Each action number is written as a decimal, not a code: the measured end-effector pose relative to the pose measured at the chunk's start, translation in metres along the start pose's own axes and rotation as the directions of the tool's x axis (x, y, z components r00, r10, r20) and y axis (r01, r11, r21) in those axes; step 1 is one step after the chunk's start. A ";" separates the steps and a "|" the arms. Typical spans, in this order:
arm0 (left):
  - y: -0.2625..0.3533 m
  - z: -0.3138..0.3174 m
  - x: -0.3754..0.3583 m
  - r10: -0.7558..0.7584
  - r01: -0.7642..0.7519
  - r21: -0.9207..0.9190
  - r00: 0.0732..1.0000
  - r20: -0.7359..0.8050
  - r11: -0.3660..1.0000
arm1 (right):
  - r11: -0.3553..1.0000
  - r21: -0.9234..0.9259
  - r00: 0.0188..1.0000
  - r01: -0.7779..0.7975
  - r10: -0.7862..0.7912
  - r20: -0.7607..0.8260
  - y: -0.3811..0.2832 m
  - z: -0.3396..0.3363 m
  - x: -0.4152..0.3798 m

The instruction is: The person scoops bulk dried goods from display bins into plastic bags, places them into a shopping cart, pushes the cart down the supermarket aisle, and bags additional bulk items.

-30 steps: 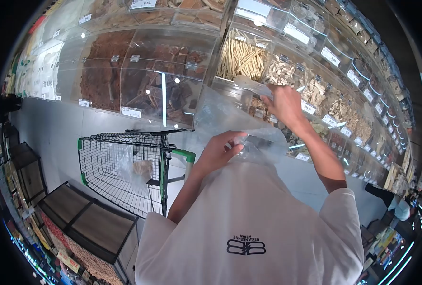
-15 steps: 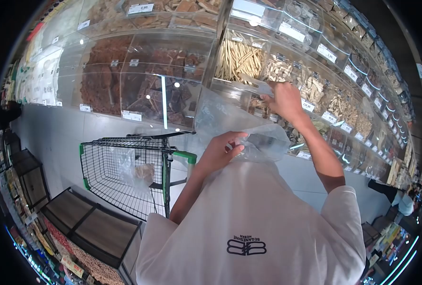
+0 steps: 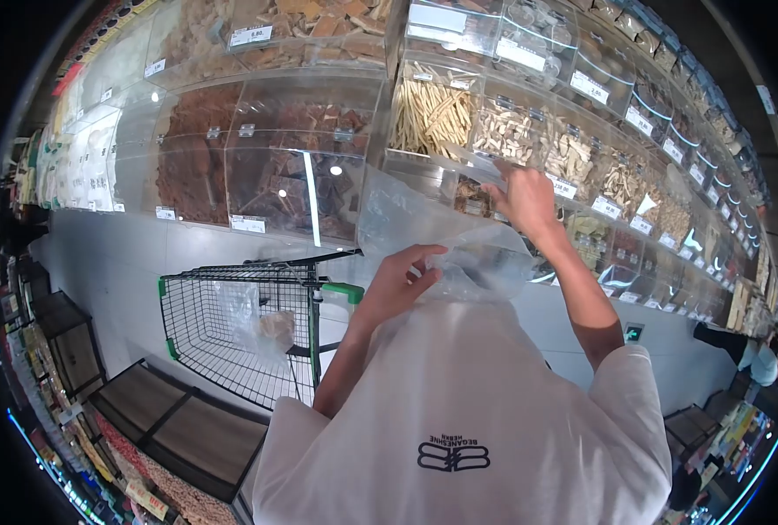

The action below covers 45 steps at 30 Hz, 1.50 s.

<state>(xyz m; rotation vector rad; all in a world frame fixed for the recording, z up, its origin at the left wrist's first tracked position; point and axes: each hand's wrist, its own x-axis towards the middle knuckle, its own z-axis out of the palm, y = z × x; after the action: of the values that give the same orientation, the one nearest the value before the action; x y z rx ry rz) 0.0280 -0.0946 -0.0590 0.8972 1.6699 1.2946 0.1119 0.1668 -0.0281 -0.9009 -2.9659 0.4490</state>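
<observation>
My left hand [image 3: 404, 282] pinches the edge of a clear plastic bag [image 3: 468, 249], which hangs spread out in front of my shirt. To the right and farther forward, my right hand [image 3: 526, 199] grips a clear plastic scoop or tongs [image 3: 478, 161]; its exact shape is hard to make out. The far end of that tool reaches the lower edge of a bin of pale, thin dried sticks [image 3: 430, 115]. Just below the tool is a bin with darker dried pieces [image 3: 474, 197], partly hidden by the bag and my hand.
A wire shopping cart [image 3: 231, 324] with green corners stands at the left, holding a bagged item [image 3: 275, 331]. Dark display stands [image 3: 175, 424] are at the lower left. Clear bins [image 3: 297, 166] of dried goods run across the front. A person's leg [image 3: 720, 343] shows at the right.
The view has shifted slightly, so the bins and cart sit a little differently in the frame. Both hands keep nearly the same pose, with the tool still at the stick bin.
</observation>
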 end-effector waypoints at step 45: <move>0.102 0.014 -0.073 -0.089 0.009 -0.129 0.772 -0.629 0.992 | 0.678 0.688 0.945 0.259 -0.031 -0.326 0.145 -0.007 0.261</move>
<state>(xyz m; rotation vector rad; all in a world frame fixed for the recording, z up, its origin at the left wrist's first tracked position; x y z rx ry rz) 0.0761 -0.1319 0.0515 0.3357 2.0722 1.7684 -0.0261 0.4261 -0.0803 -0.5482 -2.2202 1.2416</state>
